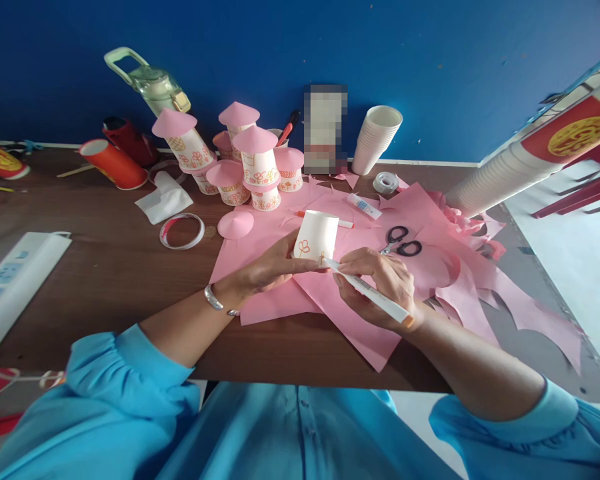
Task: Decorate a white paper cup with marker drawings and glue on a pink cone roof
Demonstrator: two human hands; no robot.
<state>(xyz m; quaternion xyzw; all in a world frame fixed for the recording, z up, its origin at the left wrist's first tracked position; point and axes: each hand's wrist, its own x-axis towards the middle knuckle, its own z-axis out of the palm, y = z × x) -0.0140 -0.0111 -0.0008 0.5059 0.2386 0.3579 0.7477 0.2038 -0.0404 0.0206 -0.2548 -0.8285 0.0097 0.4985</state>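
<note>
A white paper cup [318,232] with an orange flower drawn on its side is held tilted in my left hand [279,261], fingers wrapped round it. My right hand [380,283] grips a white marker [375,297] with an orange end cap. The marker's tip meets the cup near its lower edge, beside a second small orange drawing. Beneath both hands lie pink paper sheets [265,299]. Another white pen with an orange end [345,223] lies behind the cup, partly hidden by it.
Decorated cups with pink cone roofs [255,139] stand behind my left hand. Black-handled scissors [403,241], a glue tube [364,206] and clear tape [385,183] lie on the right. A tape roll [181,231] is at left; stacked white cups [377,140] stand near the blue wall.
</note>
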